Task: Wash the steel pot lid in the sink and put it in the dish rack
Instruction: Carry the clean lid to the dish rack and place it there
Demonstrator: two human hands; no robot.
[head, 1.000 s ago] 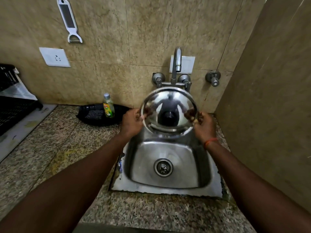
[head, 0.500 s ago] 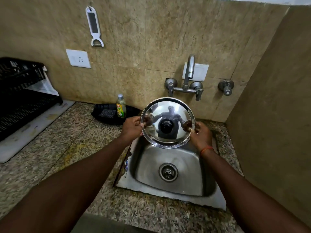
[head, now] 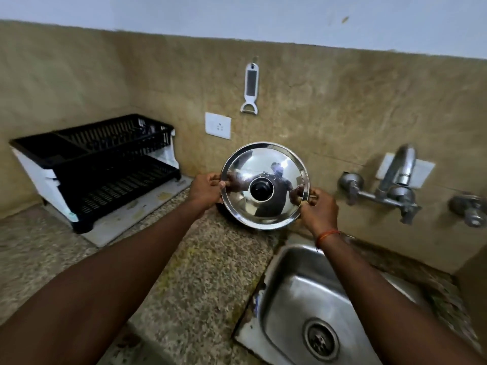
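Steel pot lid [head: 264,186] is up over the surface between sink [head: 290,306] and dish rack [head: 105,164], both your hands' fingers [head: 218,180] pinching its rim, so keep it upright and slot it edge-first into the rack.

Both hands hold a steel pot lid [head: 264,186] upright in the air, its domed top and black knob [head: 261,189] facing the camera. The left hand [head: 207,191] grips the lid's left rim and the right hand [head: 320,210] grips its right rim; an orange band [head: 327,235] circles the right wrist. The lid hangs over the speckled table [head: 205,272], left of the sink [head: 311,299] and the tap [head: 395,177]. A black dish rack [head: 105,164] stands on a mat [head: 126,219] well to the left. A socket [head: 218,125] and a white peeler [head: 251,88] are on the wall above.
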